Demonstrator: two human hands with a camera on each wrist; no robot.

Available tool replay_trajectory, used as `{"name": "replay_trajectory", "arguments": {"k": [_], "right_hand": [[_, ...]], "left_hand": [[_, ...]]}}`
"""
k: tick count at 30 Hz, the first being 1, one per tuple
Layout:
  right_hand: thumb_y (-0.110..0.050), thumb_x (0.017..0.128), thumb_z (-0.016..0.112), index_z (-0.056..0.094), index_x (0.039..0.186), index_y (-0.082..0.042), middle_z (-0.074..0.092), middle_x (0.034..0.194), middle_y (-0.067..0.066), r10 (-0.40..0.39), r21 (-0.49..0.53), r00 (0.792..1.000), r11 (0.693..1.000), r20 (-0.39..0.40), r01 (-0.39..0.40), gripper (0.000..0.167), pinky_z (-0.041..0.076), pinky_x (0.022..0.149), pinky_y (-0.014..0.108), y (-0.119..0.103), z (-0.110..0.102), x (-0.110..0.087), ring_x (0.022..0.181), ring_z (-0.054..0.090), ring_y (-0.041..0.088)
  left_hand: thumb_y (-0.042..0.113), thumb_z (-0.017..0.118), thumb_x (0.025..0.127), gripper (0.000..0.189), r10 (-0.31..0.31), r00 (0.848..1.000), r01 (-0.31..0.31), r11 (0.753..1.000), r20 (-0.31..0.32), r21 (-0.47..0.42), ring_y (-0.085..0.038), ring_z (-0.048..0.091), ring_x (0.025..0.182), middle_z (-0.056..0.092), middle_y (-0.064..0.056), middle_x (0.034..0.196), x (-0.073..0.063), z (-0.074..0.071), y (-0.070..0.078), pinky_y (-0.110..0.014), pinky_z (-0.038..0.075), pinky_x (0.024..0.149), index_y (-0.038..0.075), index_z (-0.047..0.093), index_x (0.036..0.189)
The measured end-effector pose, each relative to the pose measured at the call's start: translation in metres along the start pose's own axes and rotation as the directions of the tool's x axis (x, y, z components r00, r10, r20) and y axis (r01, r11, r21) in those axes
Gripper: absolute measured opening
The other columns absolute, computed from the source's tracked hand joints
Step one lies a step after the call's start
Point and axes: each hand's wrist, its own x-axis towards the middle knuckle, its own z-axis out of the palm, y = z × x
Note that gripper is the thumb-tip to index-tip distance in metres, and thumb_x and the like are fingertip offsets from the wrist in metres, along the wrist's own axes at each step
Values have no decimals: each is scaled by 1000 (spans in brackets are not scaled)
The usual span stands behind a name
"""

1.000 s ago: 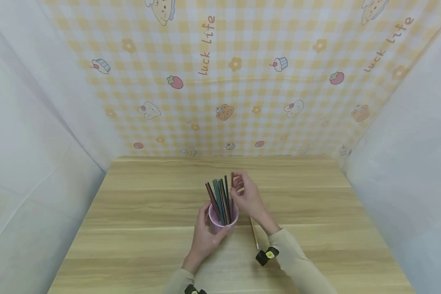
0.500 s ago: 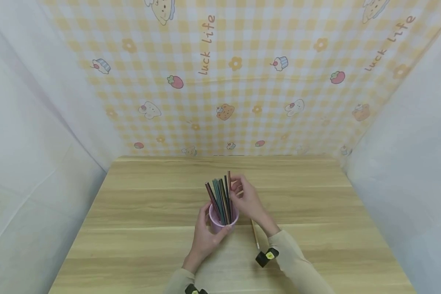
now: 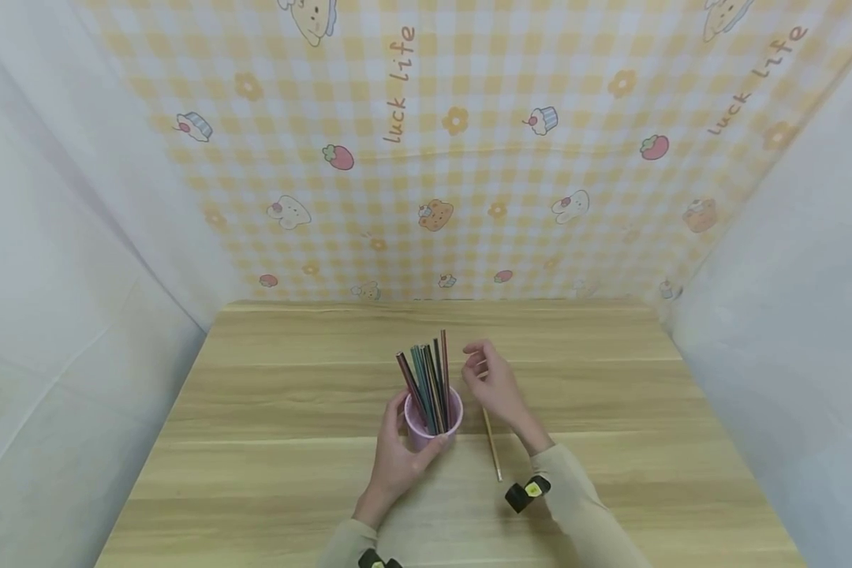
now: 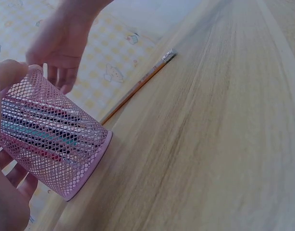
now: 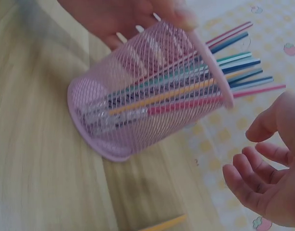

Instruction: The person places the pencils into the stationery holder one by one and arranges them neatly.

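Note:
My left hand (image 3: 392, 467) grips a pink mesh pencil cup (image 3: 419, 442), thumb at the near side of the rim and fingers round the far side. Several thin pencils (image 5: 239, 62) lean in it, some showing silvery ends at the bottom through the mesh. A red pencil (image 3: 445, 369) stands tallest, on the cup's right side. Just right of the cup, my right hand (image 3: 495, 388) is raised with loosely curled fingers and nothing between them. Below that hand, an orange-yellow pencil (image 4: 140, 85) with a silvery end lies on the table.
The wooden table (image 3: 291, 473) runs back to a yellow checked cloth (image 3: 433, 173) with printed figures. White sheets (image 3: 64, 315) hang at both sides. A black wrist camera (image 3: 525, 493) sits on the right sleeve.
My right hand has let go of the red pencil, now leaning among the others in the cup, and has moved right, away from it. The left hand holds the cup in place.

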Motion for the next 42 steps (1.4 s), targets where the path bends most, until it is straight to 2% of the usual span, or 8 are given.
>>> {"name": "replay_trajectory", "arguments": {"k": [3,5,11,18,23,31,36,42], "right_hand": [[0,90,64,56,125,-1,65,102,14,56,-7,998,998,0,-56,37,58,78,31,11,-2,0,90,64,23],[0,90,64,55,126,0,65,104,15,93,-11,996,996,2,-93,38,59,80,34,17,-3,1,92,64,24],[0,89,65,54,125,4,65,104,19,150,-34,989,988,-4,-150,38,59,84,40,35,-4,2,92,65,28],[0,88,65,56,123,5,65,103,19,190,-57,982,980,-20,-191,36,58,83,40,46,-4,-1,90,65,27],[1,86,65,57,120,6,67,99,19,203,-79,979,976,-20,-204,35,59,80,39,51,-3,-5,88,65,27],[2,81,67,57,118,2,66,94,12,246,-200,969,950,-2,-241,38,58,76,35,53,3,-11,84,63,23],[3,77,70,55,120,1,64,96,10,294,-236,955,930,22,-281,45,56,72,33,47,5,-15,83,60,22],[3,74,71,54,122,1,61,93,9,307,-336,951,900,38,-277,51,53,62,30,40,8,-21,76,57,21]], "left_hand": [[7,88,70,90,13,1000,-13,1000,-2,-8,-44,60,122,56,-27,139,0,-2,14,-59,51,98,-6,42,145],[7,88,70,89,11,1000,-11,1000,-3,-8,-43,61,122,57,-25,138,0,-2,15,-57,52,97,-4,43,145],[20,90,72,90,-5,1000,5,1000,9,-3,-32,60,126,57,-11,142,0,0,-9,-49,52,100,14,42,148],[6,88,70,89,-13,1000,13,1000,16,-25,-42,60,125,55,-26,140,0,-5,27,-59,51,98,-5,42,146],[7,88,71,88,9,1000,-9,1000,14,-24,-43,60,124,56,-27,139,1,-5,26,-60,52,96,-6,42,145],[8,88,71,88,4,1000,-4,1000,14,-10,-42,61,122,57,-26,138,1,-6,29,-57,53,94,-6,43,145],[9,88,71,90,-4,1000,4,1000,8,-3,-42,60,123,56,-25,140,1,-3,16,-56,53,95,-4,42,146],[15,91,70,92,-9,1000,9,1000,3,7,-34,61,125,56,-15,143,-1,0,-11,-49,53,95,10,43,149]]}}
